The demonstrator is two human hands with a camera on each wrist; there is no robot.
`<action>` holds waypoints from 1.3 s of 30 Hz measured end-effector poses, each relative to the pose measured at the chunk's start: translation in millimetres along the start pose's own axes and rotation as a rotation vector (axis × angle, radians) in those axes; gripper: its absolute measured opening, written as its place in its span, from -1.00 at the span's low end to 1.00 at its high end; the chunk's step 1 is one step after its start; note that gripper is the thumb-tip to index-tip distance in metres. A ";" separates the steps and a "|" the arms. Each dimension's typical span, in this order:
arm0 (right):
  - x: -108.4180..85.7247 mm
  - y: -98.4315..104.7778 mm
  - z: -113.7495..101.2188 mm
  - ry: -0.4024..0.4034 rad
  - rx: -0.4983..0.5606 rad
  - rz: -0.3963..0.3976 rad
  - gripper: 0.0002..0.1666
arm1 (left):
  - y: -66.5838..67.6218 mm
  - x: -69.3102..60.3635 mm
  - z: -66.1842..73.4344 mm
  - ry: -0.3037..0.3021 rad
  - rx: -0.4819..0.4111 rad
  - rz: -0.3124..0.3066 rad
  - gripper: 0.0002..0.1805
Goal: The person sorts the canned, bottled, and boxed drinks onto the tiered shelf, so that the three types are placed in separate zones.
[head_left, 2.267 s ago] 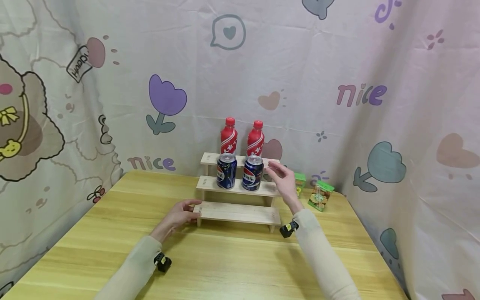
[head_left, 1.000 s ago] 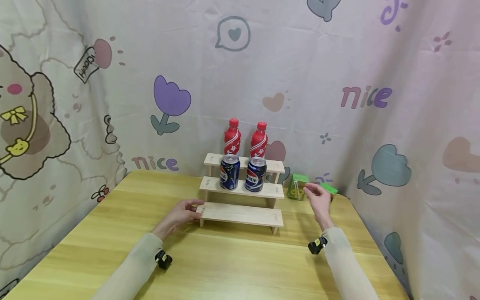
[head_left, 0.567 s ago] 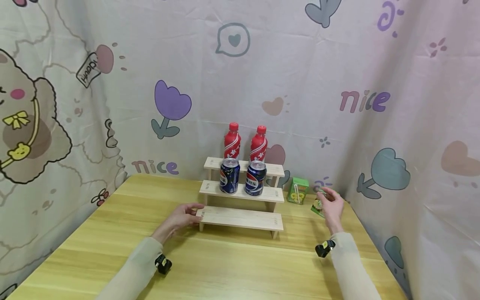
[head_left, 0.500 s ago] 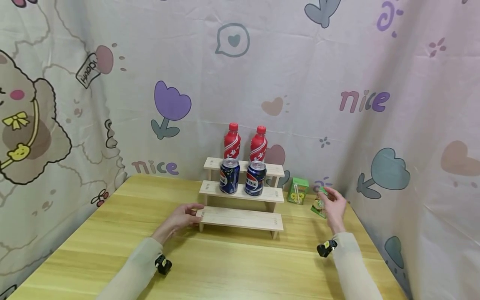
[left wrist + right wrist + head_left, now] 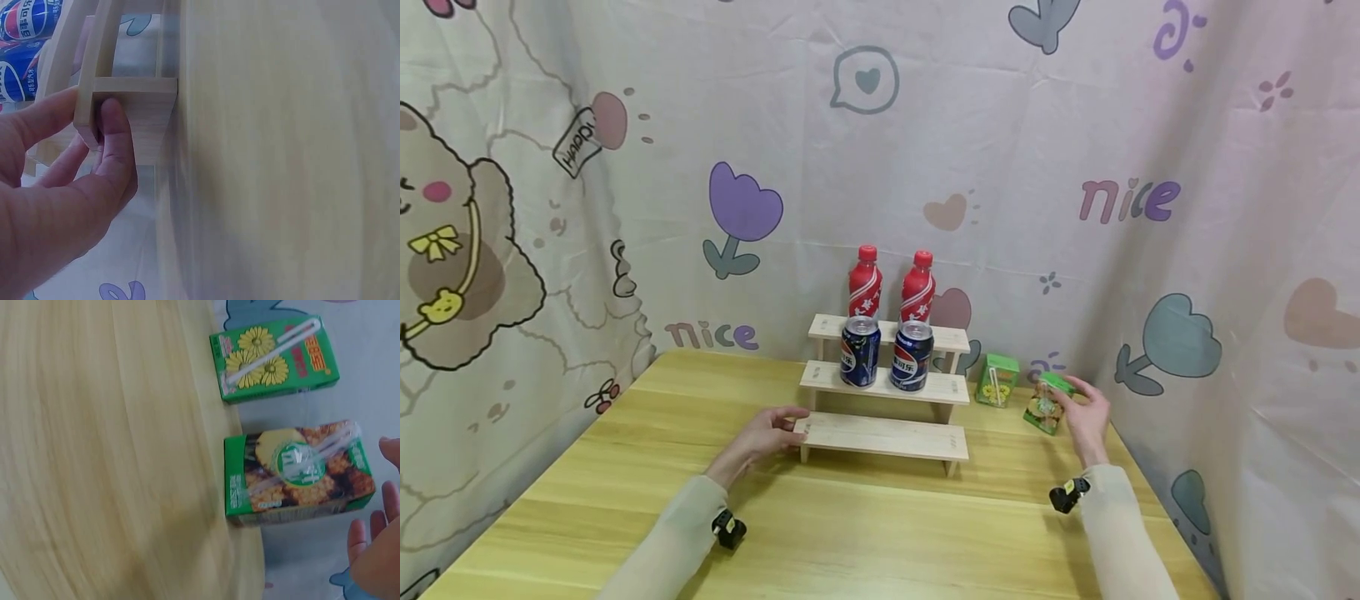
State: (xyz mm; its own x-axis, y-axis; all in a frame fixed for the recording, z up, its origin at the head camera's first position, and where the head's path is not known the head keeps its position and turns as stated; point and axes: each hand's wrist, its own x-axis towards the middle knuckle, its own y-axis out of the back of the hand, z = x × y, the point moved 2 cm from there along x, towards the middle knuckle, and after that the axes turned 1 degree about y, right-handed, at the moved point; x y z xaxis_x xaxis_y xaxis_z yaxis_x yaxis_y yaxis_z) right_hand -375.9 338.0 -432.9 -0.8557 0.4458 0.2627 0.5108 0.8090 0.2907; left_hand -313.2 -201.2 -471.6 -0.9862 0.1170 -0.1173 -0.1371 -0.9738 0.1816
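My left hand pinches the left end of the lowest board of a three-step wooden display stand. In the left wrist view, that hand's fingers lie on both sides of the board's end. Over at the right, my right hand is at the upper right of a pineapple juice box standing on the table. The right wrist view has this juice box with a straw on its side, and the fingers spread just off its top end. Left of it stands a green juice box with yellow flowers.
Two blue cola cans stand on the middle step. Behind them, two red bottles are on the top step. The wooden table runs back to a patterned curtain.
My right hand has moved from beside the right cola can across to the pineapple juice box, lately shifting to its right side. The left hand keeps its hold on the stand.
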 end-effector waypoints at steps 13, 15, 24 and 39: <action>5.7 -2.0 24.2 -0.091 0.047 -0.099 -0.30 | -1.8 -1.5 -2.4 0.007 0.000 0.000 -0.40; 5.4 -3.8 24.8 -0.104 0.063 -0.096 -0.32 | -1.6 -1.3 -1.7 0.004 0.003 0.000 -0.40; 6.3 -8.7 23.7 -0.122 0.121 -0.075 -0.27 | 1.2 0.7 -1.3 0.026 0.009 0.014 -0.40; 5.4 -9.2 33.0 -0.162 0.124 -0.089 -0.23 | -0.3 -1.4 -1.4 0.011 -0.018 0.010 -0.39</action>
State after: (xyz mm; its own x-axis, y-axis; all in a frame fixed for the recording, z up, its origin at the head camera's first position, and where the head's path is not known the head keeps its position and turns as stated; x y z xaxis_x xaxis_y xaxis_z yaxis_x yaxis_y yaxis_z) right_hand -387.9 345.5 -464.5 -0.9043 0.4180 0.0871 0.4270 0.8844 0.1884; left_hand -311.7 -201.4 -472.9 -0.9864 0.1053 -0.1266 -0.1256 -0.9782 0.1653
